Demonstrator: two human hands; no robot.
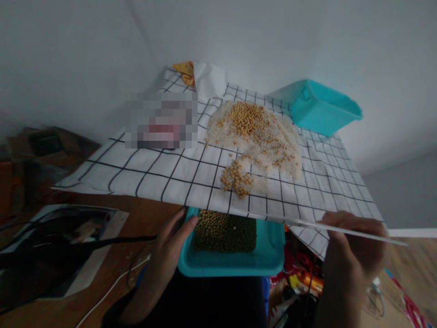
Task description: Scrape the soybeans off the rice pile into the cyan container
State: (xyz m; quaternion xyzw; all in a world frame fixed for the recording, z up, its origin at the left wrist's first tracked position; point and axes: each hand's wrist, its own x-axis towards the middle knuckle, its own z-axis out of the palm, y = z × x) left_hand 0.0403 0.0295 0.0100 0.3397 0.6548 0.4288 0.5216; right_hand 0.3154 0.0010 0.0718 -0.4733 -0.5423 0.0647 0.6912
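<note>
Checked cloth holds the bean pile. Our left hand clasps the teal tray and our right hand pinches a white strip; we should keep the tray snug under the near edge.

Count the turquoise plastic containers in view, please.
2. One tray, holding beans, sits under the checked cloth's near edge, gripped by the left hand; one tub stands at its far right corner. More may be hidden.
</note>
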